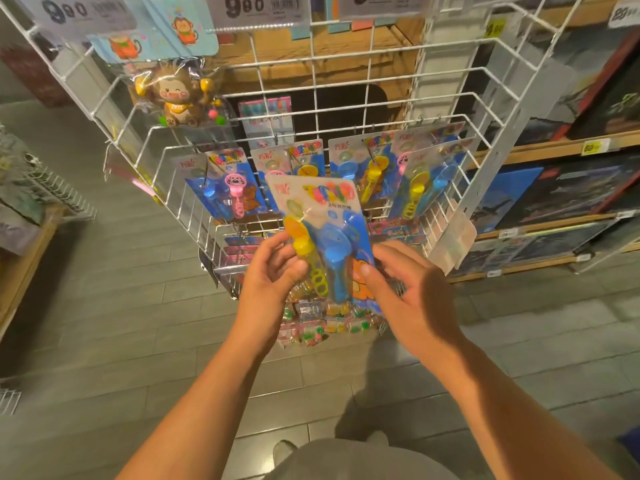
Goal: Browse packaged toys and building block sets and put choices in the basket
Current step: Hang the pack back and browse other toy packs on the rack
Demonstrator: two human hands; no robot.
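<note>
Held up before a wire rack (349, 98), front face toward the camera: a bubble-wand pack (320, 233), flat card with a clear blister over a yellow wand and a blue one. Left hand (273, 271) curled round the lower left edge, thumb on the front by the yellow wand, fingers behind. Right hand (403, 289) pinching the lower right edge, thumb tip pressed on the card's front, other fingers loosely bent and partly hidden behind. Likely light, judging by the easy two-edge hold; card thin and liable to bend, blister smooth, probably slippery and easy to dent. Best taken by the bare card margins beside the blister, or near the hang hole at the top, not by squeezing the plastic bubble. More packs of the same kind (221, 183) hanging on hooks just behind, a boxed monkey toy (180, 95) higher on the left. No shopping basket in view, so the pack not yet placed; browsing step, by the look of it.
</note>
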